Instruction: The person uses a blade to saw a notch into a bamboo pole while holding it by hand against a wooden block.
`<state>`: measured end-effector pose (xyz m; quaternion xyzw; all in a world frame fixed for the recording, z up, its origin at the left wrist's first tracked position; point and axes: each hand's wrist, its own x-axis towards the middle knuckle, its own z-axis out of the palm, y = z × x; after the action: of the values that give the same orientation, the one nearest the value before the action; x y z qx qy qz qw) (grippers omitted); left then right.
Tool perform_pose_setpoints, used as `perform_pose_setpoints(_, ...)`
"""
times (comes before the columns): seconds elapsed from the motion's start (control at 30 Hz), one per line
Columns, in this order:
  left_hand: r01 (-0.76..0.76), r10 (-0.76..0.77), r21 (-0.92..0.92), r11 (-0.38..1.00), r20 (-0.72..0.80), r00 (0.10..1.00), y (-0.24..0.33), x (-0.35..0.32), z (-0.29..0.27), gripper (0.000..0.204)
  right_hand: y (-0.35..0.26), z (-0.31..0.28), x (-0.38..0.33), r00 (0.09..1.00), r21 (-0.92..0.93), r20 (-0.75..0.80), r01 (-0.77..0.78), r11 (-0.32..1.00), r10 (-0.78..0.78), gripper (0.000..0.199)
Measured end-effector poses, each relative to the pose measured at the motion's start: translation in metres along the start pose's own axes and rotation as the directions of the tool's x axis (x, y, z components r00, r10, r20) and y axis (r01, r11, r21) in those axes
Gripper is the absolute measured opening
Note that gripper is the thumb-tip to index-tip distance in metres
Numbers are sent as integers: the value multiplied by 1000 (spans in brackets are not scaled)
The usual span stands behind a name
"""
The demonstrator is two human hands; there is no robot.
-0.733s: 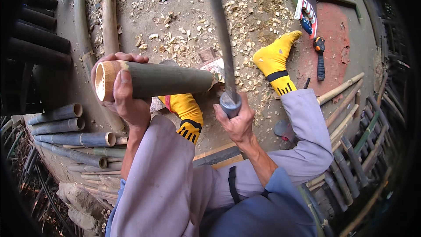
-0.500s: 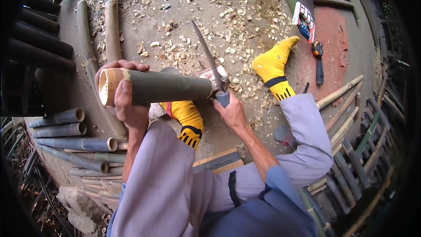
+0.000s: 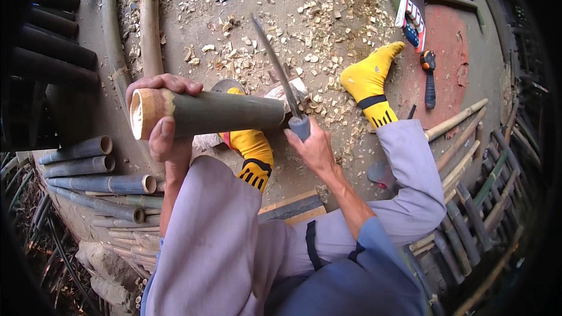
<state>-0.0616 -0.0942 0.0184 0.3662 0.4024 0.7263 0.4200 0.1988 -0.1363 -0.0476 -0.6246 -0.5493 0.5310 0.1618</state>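
Left hand [image 3: 167, 120] wraps the near, cut end of 1 bamboo pole [image 3: 211, 112]; right hand [image 3: 313, 146] clasps a knife [image 3: 281, 79], blade meeting the pole's far right end, long axis left-right.

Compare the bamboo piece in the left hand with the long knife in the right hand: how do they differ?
The bamboo piece is a thick, round, green, hollow tube lying level; the long knife is a thin, flat, grey blade slanting up and away. The left hand wraps the bamboo's open end; the right hand grips the knife's handle.

The bamboo tube's [image 3: 216, 112] far end is hidden behind the knife [image 3: 280, 76]; the block beneath is mostly covered
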Motion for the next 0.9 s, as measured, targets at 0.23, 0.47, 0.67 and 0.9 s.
perform_pose_setpoints(0.23,-112,107,25,993,160,981,-6,16,-13,56,20,6,14,989,39,-34,142,989,-141,32)
perform_pose_setpoints(0.47,-57,-7,-155,986,-383,924,13,15,27,54,-19,-7,3,997,-26,-35,65,998,-65,33)
perform_pose_setpoints(0.67,-19,80,143,989,-433,898,3,8,29,44,-16,1,-3,835,-83,-271,476,876,-479,31)
perform_pose_setpoints(0.9,-36,49,49,998,-308,950,3,6,15,44,-25,-12,7,995,25,30,-99,995,98,29)
